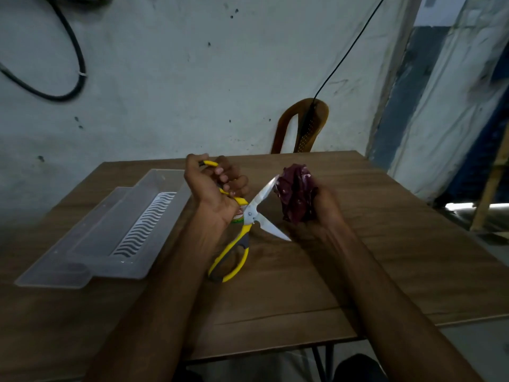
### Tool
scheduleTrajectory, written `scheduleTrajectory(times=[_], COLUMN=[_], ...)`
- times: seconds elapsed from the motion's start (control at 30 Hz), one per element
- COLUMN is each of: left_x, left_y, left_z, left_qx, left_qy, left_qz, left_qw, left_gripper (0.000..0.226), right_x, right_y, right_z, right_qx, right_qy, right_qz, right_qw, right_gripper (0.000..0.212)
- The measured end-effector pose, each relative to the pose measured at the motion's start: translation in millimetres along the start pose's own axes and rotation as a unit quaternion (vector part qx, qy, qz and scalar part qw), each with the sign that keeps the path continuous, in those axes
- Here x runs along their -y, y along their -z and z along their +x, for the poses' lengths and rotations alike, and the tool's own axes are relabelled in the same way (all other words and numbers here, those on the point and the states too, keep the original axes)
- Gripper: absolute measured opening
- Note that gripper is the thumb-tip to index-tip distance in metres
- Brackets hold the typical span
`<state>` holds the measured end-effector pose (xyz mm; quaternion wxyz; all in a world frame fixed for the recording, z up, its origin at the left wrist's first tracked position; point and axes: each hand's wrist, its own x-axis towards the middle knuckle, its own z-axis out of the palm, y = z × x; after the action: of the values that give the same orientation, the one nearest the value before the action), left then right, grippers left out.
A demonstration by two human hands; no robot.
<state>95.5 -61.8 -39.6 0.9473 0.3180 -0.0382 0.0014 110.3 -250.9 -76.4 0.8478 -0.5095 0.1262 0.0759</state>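
My left hand (214, 186) grips one yellow handle of a pair of scissors (254, 210) above the wooden table (385, 257). The scissors gape wide: the other yellow-and-grey handle hangs down toward me, and the two steel blades spread apart. The upper blade's tip touches a dark purple, crumpled leafy lump (296, 194), which looks like red cabbage. My right hand (323, 205) holds that lump from below and behind, fingers curled round it.
A translucent plastic tray (93, 244) with a wavy-slotted white insert lies on the table's left part. A brown plastic chair (303, 125) stands behind the far edge against the stained wall. Black cables hang on the wall. The table's front edge runs close to me.
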Motion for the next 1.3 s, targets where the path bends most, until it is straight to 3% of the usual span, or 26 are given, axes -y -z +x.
scheduleTrajectory(times=[0.03, 0.1, 0.2, 0.3, 0.43, 0.5, 0.73, 0.93, 1.0, 1.07, 1.1, 1.2, 1.3], left_x=[-1, -4, -5, -5, -3, -1, 4, 7, 7, 5, 4, 0, 0], left_y=[1, 2, 3, 5, 4, 3, 3, 2, 1, 1, 2, 6, 7], left_z=[-1, -2, -3, -2, -1, -1, 0, -4, -4, -4, -3, 1, 1], left_qx=[0.004, -0.006, -0.041, -0.07, -0.08, -0.087, -0.091, -0.078, -0.077, -0.076, -0.076, -0.079, -0.082], left_qy=[-0.022, -0.061, -0.089, -0.094, -0.098, -0.105, -0.105, -0.083, -0.079, -0.085, -0.088, -0.087, -0.085], left_qz=[-0.016, -0.033, -0.039, -0.037, -0.039, -0.042, -0.046, -0.036, -0.036, -0.037, -0.037, -0.036, -0.034], left_qw=[1.0, 0.998, 0.994, 0.992, 0.991, 0.99, 0.989, 0.993, 0.993, 0.993, 0.993, 0.992, 0.992], left_gripper=[0.04, 0.037, 0.034, 0.035, 0.034, 0.036, 0.037, 0.036, 0.036, 0.036, 0.036, 0.035, 0.036], right_x=[-2, -8, -12, -10, -27, -41, -45, -28, -19, -6, -1, 11, 13], right_y=[-2, -8, -14, -14, -22, -26, -24, -22, -15, -5, 1, 11, 13], right_z=[-1, -2, -6, -20, -23, -20, -16, 0, 9, 12, 13, 14, 19], right_qx=[0.027, 0.055, -0.003, -0.014, 0.066, 0.102, 0.08, -0.012, -0.088, -0.146, -0.159, -0.153, -0.113], right_qy=[-0.043, -0.044, 0.19, 0.417, 0.577, 0.604, 0.636, 0.609, 0.537, 0.421, 0.374, 0.284, 0.21], right_qz=[0.062, 0.107, -0.048, -0.138, -0.315, -0.366, -0.433, -0.428, -0.397, -0.267, -0.186, -0.037, -0.015], right_qw=[0.997, 0.992, 0.981, 0.898, 0.751, 0.701, 0.634, 0.668, 0.739, 0.854, 0.895, 0.946, 0.971], right_gripper=[0.031, 0.035, 0.015, 0.02, 0.02, 0.02, 0.021, 0.025, 0.024, 0.024, 0.024, 0.018, 0.022])
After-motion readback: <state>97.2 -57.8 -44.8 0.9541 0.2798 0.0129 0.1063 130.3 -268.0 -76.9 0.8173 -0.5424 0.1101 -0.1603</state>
